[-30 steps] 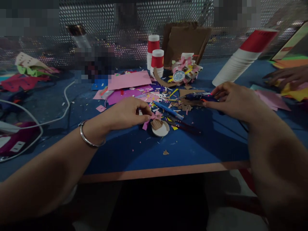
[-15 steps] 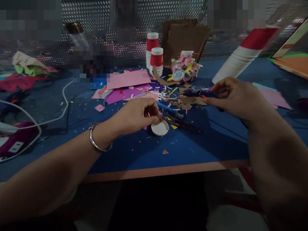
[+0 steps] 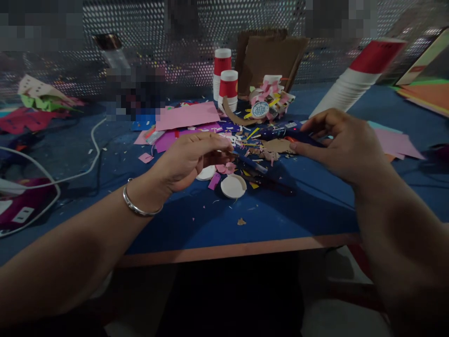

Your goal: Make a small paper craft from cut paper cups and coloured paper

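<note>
My right hand (image 3: 338,142) is wrapped around a dark blue hot glue gun (image 3: 277,132) with a small red light, its nozzle pointing left. My left hand (image 3: 191,159) hovers over the scraps with fingers stretched out and thumb apart; whether a bit of cardboard clings at its fingertips I cannot tell. Just below those fingertips lie a blue pen (image 3: 253,164) and dark-handled scissors (image 3: 271,183). A round white paper disc with a low rim (image 3: 233,186) is in front of them. A second white disc (image 3: 206,173) shows partly under my left hand. Torn cardboard (image 3: 278,146) lies beneath the gun.
Stacked red-and-white paper cups (image 3: 228,89) stand at the back, beside a decorated paper piece (image 3: 270,100) and a cardboard sheet (image 3: 271,63). Another cup stack (image 3: 361,75) leans at right. Pink paper (image 3: 189,114) and many snippets cover the middle. A white cable (image 3: 93,140) runs at left.
My left hand has lifted slightly up and left, its pinch on a small brown piece loosened into stretched fingers, uncovering the discs. The glue gun has shifted slightly left.
</note>
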